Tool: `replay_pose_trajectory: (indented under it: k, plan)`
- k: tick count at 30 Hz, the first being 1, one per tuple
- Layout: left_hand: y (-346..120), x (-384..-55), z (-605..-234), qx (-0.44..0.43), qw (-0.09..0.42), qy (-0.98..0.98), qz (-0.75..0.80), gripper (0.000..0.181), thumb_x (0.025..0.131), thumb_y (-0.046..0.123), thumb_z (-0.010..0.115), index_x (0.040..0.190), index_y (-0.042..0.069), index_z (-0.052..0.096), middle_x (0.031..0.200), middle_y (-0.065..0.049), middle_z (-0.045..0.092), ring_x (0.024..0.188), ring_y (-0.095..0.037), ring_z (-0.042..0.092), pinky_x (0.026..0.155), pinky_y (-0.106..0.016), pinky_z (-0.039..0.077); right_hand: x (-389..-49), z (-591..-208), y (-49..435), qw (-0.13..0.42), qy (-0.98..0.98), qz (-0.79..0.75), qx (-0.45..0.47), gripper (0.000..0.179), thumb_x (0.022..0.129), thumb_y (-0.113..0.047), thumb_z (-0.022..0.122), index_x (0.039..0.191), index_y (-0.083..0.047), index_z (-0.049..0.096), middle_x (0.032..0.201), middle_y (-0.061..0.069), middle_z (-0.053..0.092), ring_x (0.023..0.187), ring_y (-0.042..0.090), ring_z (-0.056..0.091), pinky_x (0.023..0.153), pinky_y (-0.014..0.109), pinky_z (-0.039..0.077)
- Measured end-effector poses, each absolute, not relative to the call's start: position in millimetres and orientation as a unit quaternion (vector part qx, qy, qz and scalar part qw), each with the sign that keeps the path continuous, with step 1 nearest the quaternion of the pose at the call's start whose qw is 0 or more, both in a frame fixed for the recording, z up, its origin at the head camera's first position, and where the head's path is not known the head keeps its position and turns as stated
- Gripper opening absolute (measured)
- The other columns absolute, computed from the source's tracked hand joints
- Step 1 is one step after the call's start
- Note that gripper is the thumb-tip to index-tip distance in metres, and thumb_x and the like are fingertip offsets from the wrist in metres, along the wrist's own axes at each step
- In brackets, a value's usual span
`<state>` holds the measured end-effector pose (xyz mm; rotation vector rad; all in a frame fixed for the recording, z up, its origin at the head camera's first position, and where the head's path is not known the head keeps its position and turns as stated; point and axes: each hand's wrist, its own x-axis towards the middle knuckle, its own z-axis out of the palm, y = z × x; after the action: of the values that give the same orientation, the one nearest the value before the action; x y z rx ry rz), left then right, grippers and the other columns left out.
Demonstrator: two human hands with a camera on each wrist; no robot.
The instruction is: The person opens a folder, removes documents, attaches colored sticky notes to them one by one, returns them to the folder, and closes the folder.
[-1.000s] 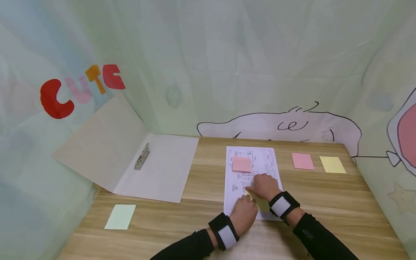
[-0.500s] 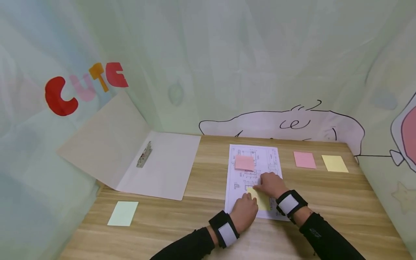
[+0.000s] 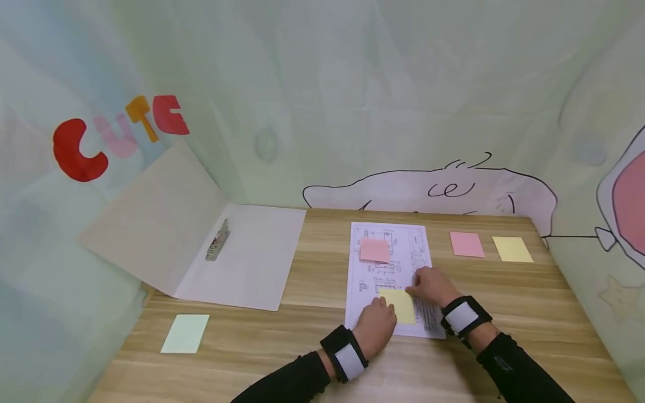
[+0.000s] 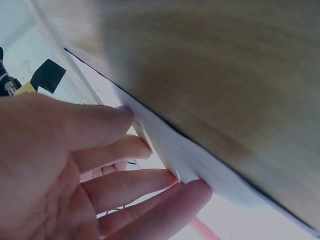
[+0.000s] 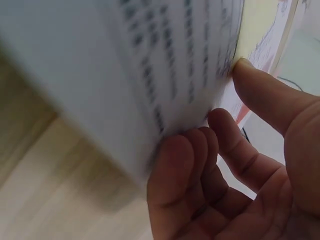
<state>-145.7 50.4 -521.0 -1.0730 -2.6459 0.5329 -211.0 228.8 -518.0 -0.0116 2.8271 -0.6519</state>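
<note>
A sheet of paper (image 3: 359, 305) printed with technical drawings lies on the wooden table. A yellow sticky note (image 3: 405, 309) sits on its lower part, and a pink sticky note (image 3: 374, 250) on its upper part. My left hand (image 3: 374, 329) touches the yellow note's left side with relaxed fingertips, partly hiding the note. At the note's upper right corner, the thumb of my right hand (image 3: 434, 286) presses down. In the right wrist view, that hand's other fingertips (image 5: 172, 155) rest on the printed sheet. The left wrist view shows slightly bent fingers against the paper.
An open folder (image 3: 252, 263) with a metal clip (image 3: 218, 242) lies at the left. A pale green sticky note (image 3: 185, 334) is in front of it. Right of the sheet lie another pink note (image 3: 467, 244) and another yellow note (image 3: 512, 249). A printed curtain hangs behind the table.
My right hand has slid rightward along the yellow note's top edge, from its left corner to its right corner, uncovering the note. The left hand has stayed at the note's left side.
</note>
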Motion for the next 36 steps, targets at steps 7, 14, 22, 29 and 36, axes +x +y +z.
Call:
replay_pose_trajectory:
  k: [7, 14, 22, 29, 36]
  plan:
    - [47.6, -148.7, -522.2, -0.382, 0.118, -0.901, 0.169, 0.014, 0.091, 0.025, 0.06, 0.087, 0.014, 0.068, 0.071, 0.001, 0.053, 0.062, -0.008, 0.046, 0.043, -0.018, 0.041, -206.0, -516.0, 236.9, 0.1, 0.97, -0.221, -0.001, 0.024, 0.079, -0.021, 0.076, 0.073, -0.003, 0.06, 0.066, 0.005, 0.052, 0.056, 0.017, 0.05, 0.05, 0.027, 0.04]
    - [23.6, -158.2, -512.4, -0.419, 0.01, -0.904, 0.086, 0.028, 0.086, 0.034, 0.067, 0.109, 0.018, 0.067, 0.109, -0.006, 0.059, 0.094, -0.017, 0.056, 0.062, -0.026, 0.05, -189.5, -522.7, 244.7, 0.072, 0.978, -0.178, -0.086, 0.03, 0.08, -0.032, 0.075, 0.083, -0.005, 0.061, 0.073, 0.003, 0.05, 0.065, 0.018, 0.047, 0.058, 0.03, 0.04]
    - [-7.8, -171.6, -507.7, -0.418, -0.094, -0.903, 0.043, 0.055, 0.084, 0.042, 0.069, 0.133, 0.02, 0.055, 0.143, -0.011, 0.043, 0.13, -0.029, 0.039, 0.101, -0.034, 0.038, -163.0, -527.4, 270.4, 0.042, 0.967, -0.118, -0.223, 0.095, 0.052, -0.068, 0.075, 0.12, -0.003, 0.059, 0.124, 0.02, 0.051, 0.113, 0.041, 0.044, 0.094, 0.056, 0.037]
    - [-8.6, -177.3, -504.1, -0.412, -0.119, -0.903, 0.004, 0.057, 0.083, 0.038, 0.072, 0.134, 0.019, 0.055, 0.139, -0.009, 0.047, 0.128, -0.029, 0.041, 0.095, -0.036, 0.043, -158.6, -531.4, 284.2, 0.041, 0.96, -0.09, -0.261, 0.117, 0.051, -0.081, 0.061, 0.137, -0.002, 0.047, 0.14, 0.028, 0.037, 0.122, 0.051, 0.033, 0.092, 0.066, 0.032]
    - [-0.4, -177.5, -504.9, -0.425, -0.075, -0.902, 0.025, 0.069, 0.077, 0.048, 0.074, 0.138, 0.025, 0.05, 0.123, -0.006, 0.055, 0.108, -0.025, 0.05, 0.074, -0.03, 0.049, -159.3, -532.5, 291.6, 0.022, 0.957, -0.067, -0.281, 0.111, 0.057, -0.083, 0.053, 0.138, -0.007, 0.049, 0.139, 0.027, 0.038, 0.118, 0.048, 0.038, 0.089, 0.064, 0.036]
